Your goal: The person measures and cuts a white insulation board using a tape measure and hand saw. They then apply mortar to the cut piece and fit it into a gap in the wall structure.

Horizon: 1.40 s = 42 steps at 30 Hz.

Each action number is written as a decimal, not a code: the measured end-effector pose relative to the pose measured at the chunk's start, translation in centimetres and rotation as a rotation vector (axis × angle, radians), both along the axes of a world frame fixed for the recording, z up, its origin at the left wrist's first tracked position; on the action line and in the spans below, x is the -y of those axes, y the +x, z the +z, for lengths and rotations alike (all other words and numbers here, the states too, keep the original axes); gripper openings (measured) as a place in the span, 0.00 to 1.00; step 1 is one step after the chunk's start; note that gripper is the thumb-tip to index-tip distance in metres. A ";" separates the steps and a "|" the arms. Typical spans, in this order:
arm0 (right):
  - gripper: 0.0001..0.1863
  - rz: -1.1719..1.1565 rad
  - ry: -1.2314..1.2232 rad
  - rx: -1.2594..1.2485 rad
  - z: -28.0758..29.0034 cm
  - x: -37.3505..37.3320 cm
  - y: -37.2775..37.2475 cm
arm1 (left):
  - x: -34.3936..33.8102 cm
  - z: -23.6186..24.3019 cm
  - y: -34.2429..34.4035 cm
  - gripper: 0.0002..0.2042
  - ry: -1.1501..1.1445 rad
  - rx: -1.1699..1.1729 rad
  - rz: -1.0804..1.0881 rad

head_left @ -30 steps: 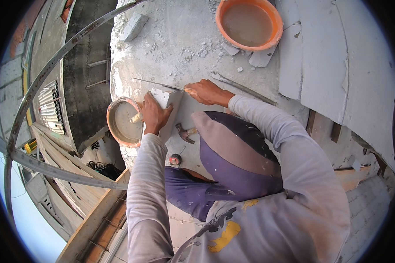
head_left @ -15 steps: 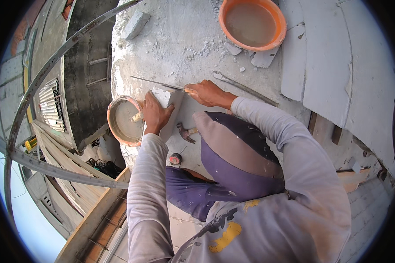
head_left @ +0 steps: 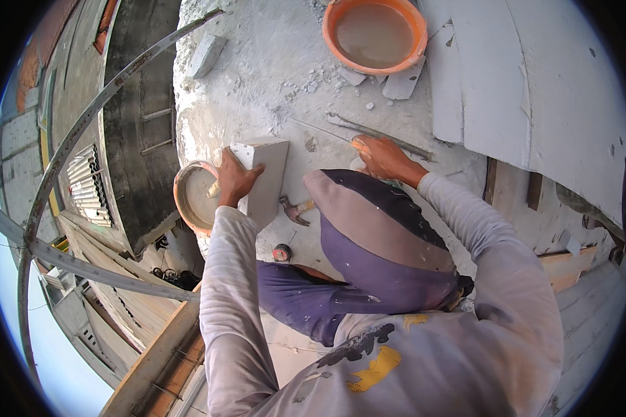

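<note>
A pale block (head_left: 266, 182) stands at the centre left. My left hand (head_left: 238, 175) lies over its left edge, thumb and fingers spread apart, gripping it. My right hand (head_left: 388, 158), well to the right of the block, is closed round the handle of a saw (head_left: 320, 130). Its long thin blade is seen nearly edge-on, points up and left, and is apart from the block. Something small and whitish (head_left: 358, 165) shows just below my right hand, partly hidden. A hammer (head_left: 296, 210) lies between the block and my knee.
Beside the block stands a bucket (head_left: 181, 191) of grey mix, with a tool handle in it. An orange basin (head_left: 329, 35) of cloudy water is at the far side. Rubble, a broken block (head_left: 206, 55), a metal bar (head_left: 379, 135) and a tape measure (head_left: 282, 252) lie about. A drop-off runs along the left.
The saw has come away from the block, my right hand carrying it to the right. My left hand has stayed on the block. The view has shifted slightly.
</note>
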State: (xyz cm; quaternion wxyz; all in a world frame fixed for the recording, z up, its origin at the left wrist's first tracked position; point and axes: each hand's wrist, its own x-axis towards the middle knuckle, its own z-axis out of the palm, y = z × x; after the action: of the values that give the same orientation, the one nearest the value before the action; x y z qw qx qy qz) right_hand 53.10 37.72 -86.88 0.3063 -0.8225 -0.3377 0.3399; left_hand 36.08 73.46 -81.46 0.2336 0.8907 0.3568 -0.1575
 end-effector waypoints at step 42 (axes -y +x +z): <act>0.15 0.132 -0.022 -0.152 -2.7 -0.7 0.5 | 0.2 -1.1 -0.9 0.44 0.072 -0.005 -0.050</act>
State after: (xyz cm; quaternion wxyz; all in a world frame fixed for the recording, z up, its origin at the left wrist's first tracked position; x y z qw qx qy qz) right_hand 53.58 38.38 -89.54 0.2990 -0.7737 -0.3631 0.4244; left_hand 35.20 73.28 -82.60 0.1967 0.9067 0.3406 -0.1525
